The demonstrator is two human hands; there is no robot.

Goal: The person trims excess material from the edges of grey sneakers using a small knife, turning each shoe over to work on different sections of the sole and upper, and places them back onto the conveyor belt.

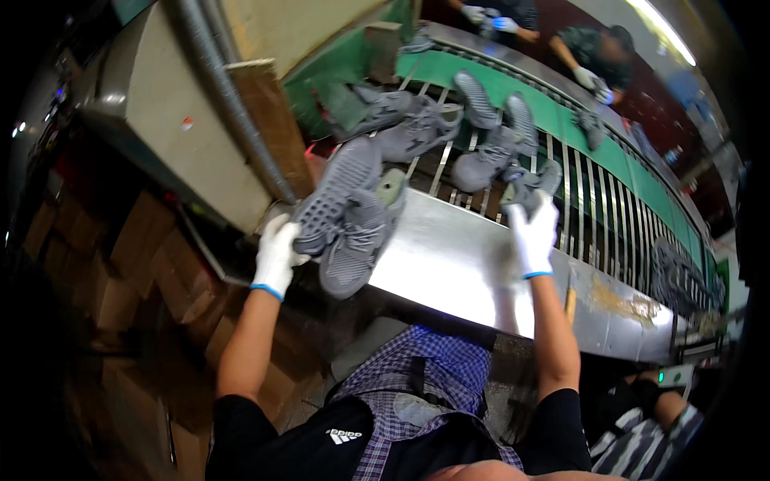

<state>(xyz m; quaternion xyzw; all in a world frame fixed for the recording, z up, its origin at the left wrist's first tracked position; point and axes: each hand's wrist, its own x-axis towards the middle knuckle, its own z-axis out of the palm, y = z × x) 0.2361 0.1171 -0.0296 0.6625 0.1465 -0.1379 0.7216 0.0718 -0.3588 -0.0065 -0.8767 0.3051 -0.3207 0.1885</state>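
Note:
My left hand [278, 250], in a white glove with a blue cuff, grips one end of a grey shoe [341, 184] whose studded sole faces up. Against it leans another grey laced shoe [353, 248], toe toward me. A third shoe with a greenish insole [391, 188] lies partly behind them. Over the edge of the slatted conveyor, my right hand [535, 232], gloved the same way and a little blurred, closes on a small grey shoe [525, 191]; its fingertips are partly hidden.
Several grey shoes [485, 160] lie on the conveyor slats [589, 200] beyond a shiny metal plate [441, 256]. At left are a metal cabinet [180, 104], a pipe [241, 104] and cardboard boxes [176, 272]. Co-workers' gloved hands [589, 78] show across the line; another person sits at lower right.

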